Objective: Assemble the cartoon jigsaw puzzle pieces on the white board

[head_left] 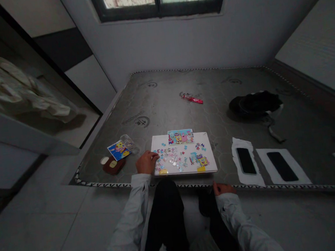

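A white board [186, 170] lies on the mattress in front of me, with many small loose jigsaw pieces [175, 162] across its left and middle. On its right is a joined cluster of pieces [202, 160] showing a yellow cartoon figure. A cartoon picture card [180, 137] rests at the board's far edge. My left hand [146, 162] is at the board's left edge, its fingers closed over the pieces there; whatever is between the fingertips is too small to make out. My right hand [224, 188] is curled beside the mattress's front edge, away from the pieces, and its inside is hidden.
Left of the board are a blue picture packet [119, 150], clear plastic [130, 142] and a brown pouch [113, 165]. Two dark phones [246, 160] lie on white sheets at right. Behind are a black bag-like item [255, 105] and a red wrapper [193, 98].
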`<state>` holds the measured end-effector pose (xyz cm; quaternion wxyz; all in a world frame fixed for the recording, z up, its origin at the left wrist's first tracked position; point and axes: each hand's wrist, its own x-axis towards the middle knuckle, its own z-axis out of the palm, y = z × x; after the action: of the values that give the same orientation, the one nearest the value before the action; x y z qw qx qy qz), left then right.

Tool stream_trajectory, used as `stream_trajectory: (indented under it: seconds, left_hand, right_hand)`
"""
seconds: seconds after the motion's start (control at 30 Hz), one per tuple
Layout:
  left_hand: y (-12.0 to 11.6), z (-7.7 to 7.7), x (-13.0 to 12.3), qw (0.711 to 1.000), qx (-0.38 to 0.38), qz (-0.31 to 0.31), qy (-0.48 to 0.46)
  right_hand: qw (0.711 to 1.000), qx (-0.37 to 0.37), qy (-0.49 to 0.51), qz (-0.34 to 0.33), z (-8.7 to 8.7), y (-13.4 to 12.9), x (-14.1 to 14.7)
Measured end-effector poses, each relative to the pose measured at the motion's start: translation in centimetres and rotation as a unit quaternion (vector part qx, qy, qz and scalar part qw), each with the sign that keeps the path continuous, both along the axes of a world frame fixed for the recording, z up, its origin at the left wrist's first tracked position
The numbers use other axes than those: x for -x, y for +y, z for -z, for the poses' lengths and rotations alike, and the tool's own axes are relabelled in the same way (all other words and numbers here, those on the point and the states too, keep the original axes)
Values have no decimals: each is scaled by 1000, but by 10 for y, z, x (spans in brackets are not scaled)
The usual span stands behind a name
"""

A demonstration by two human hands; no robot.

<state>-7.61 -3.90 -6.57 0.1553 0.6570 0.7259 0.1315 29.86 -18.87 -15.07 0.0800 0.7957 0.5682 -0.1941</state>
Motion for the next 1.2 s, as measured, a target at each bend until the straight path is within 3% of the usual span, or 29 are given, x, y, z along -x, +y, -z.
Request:
stream_trajectory:
  seconds: [0.57, 1.2]
  left_hand:
    - [2, 17, 1, 997, -48, -36, -44]
    - [-3, 18, -3, 998, -54, -27, -36]
  right_hand:
    - [1000, -8, -8, 15, -5, 0, 4]
    - [1000, -6, -19, 11, -12, 1, 7]
